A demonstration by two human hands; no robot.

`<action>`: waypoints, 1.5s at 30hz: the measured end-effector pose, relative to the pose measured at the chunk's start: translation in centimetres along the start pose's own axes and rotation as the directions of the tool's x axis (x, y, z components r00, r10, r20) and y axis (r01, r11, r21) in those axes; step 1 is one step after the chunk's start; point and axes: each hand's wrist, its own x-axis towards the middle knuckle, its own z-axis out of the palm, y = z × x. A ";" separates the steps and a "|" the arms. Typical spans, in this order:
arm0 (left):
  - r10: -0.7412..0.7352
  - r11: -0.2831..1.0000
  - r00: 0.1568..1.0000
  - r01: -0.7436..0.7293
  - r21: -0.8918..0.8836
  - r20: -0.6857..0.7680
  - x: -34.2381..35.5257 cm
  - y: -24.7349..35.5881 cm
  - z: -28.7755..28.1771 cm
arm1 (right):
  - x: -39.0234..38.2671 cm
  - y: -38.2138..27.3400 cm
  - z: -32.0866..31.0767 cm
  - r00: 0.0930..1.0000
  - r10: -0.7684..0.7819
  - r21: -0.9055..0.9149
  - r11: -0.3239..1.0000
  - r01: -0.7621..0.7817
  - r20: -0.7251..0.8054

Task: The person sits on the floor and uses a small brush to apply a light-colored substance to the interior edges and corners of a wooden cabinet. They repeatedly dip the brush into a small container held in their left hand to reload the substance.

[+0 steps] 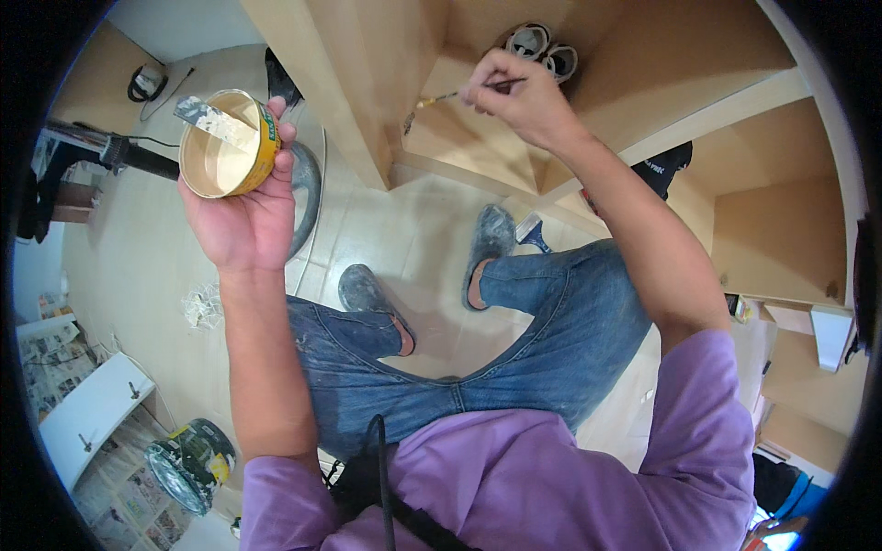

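Observation:
My left hand (pixel 243 225) is closed around a round yellow tub (pixel 267 151), tilted so its inside shows. Cream-coloured paste (pixel 230 170) lies in it, and a flat, paste-smeared blade (pixel 216 121) rests across its rim. My right hand (pixel 528 99) pinches a thin dark-handled brush (pixel 446 96) that looks like an artist's brush, with cream smears toward its tip. That tip is close to the inner face of a pale wooden cabinet panel (pixel 358 101); whether it touches is hard to tell.
Shoes (pixel 530 41) stand inside the cabinet beyond my right hand. A wide flat paintbrush (pixel 533 235) leans by my right foot. A grey hose (pixel 308 197) curves across the floor. At lower left are a paint-smeared bucket (pixel 191 464), newspaper and a white board (pixel 96 413).

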 end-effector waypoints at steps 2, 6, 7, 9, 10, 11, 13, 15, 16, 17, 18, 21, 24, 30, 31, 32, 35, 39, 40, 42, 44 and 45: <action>0.000 1.000 0.997 0.001 -0.020 0.075 0.0 0.5 -0.7 | 0.4 1.7 0.5 0.994 0.043 -0.190 0.982 -0.022 0.105; 0.001 0.999 0.997 0.002 -0.039 0.072 -0.6 0.9 -1.8 | 1.2 5.1 0.7 0.963 0.242 0.025 0.969 -0.246 0.122; 0.002 1.000 1.000 -0.002 -0.020 0.027 -0.5 0.9 -1.7 | 0.9 6.4 1.0 0.955 0.268 0.086 0.956 -0.280 0.128; 0.009 0.999 0.997 -0.007 0.034 -0.073 -0.4 1.2 -1.3 | 0.2 8.4 2.1 0.947 0.279 0.109 0.949 -0.297 0.157; 0.012 1.000 0.999 -0.011 0.019 -0.043 -0.4 1.3 -1.6 | -0.1 9.4 2.6 0.948 0.267 0.064 0.957 -0.281 0.175; -0.002 1.000 1.000 0.002 -0.002 -0.001 -0.3 1.5 -2.0 | -0.5 9.6 3.0 0.947 0.258 0.017 0.964 -0.266 0.190; -0.027 0.999 0.996 0.031 -0.044 0.085 -0.3 1.8 -2.4 | -0.9 10.0 3.8 0.929 0.311 -0.051 0.950 -0.308 0.200; -0.036 0.998 0.993 0.041 -0.039 0.117 -0.1 1.8 -2.2 | -1.2 10.2 3.9 0.899 0.375 -0.057 0.926 -0.372 0.228; -0.035 0.998 0.991 0.040 -0.039 0.127 0.0 1.6 -2.2 | -1.3 10.5 3.9 0.874 0.415 -0.029 0.906 -0.422 0.251; -0.031 0.999 0.990 0.036 -0.035 0.138 0.0 1.6 -2.1 | -1.3 11.0 3.8 0.850 0.448 0.000 0.885 -0.466 0.278; -0.028 0.999 0.990 0.034 -0.039 0.137 0.1 1.6 -2.0 | -1.3 11.4 3.6 0.828 0.471 -0.073 0.878 -0.473 0.303; -0.021 0.998 0.991 0.028 -0.050 0.132 0.6 1.6 -1.8 | -1.2 13.2 2.4 0.757 0.553 -0.322 0.829 -0.458 0.349; -0.001 0.999 0.993 0.008 -0.053 0.118 0.9 1.9 -2.0 | -0.4 15.9 1.5 0.747 0.575 -0.573 0.752 -0.324 0.332; -0.008 0.999 0.997 0.011 -0.035 0.076 1.0 2.0 -3.3 | 0.1 19.2 0.7 0.858 0.410 -0.686 0.721 -0.097 0.309; -0.013 1.000 0.998 0.014 -0.023 0.060 0.9 2.3 -3.6 | 0.4 19.3 0.8 0.852 0.413 -0.656 0.746 -0.113 0.323; -0.022 1.000 0.999 0.022 -0.013 0.046 1.0 2.5 -3.7 | 0.3 19.7 0.8 0.845 0.419 -0.626 0.768 -0.135 0.332; -0.032 0.999 0.999 0.033 -0.020 0.018 1.2 2.5 -3.7 | 0.6 20.5 1.7 0.782 0.518 -0.427 0.829 -0.360 0.347; -0.068 0.997 0.997 0.067 0.039 0.024 1.6 2.6 -4.0 | 0.8 19.3 2.9 0.793 0.413 -0.623 0.780 -0.053 0.449; -0.061 0.997 0.998 0.060 0.052 0.010 1.5 2.6 -3.8 | 1.0 18.3 3.4 0.795 0.424 -0.610 0.788 -0.088 0.433; -0.057 0.996 0.998 0.057 0.069 -0.004 1.7 2.2 -3.5 | 0.7 18.4 3.7 0.822 0.390 -0.601 0.796 -0.074 0.415; -0.070 0.996 0.998 0.070 0.050 0.000 1.8 1.9 -3.6 | 0.6 19.3 4.1 0.857 0.284 -0.606 0.794 0.041 0.429; -0.074 0.997 0.997 0.074 0.039 0.002 1.8 1.9 -3.6 | 0.5 19.6 4.4 0.868 0.256 -0.613 0.787 0.068 0.425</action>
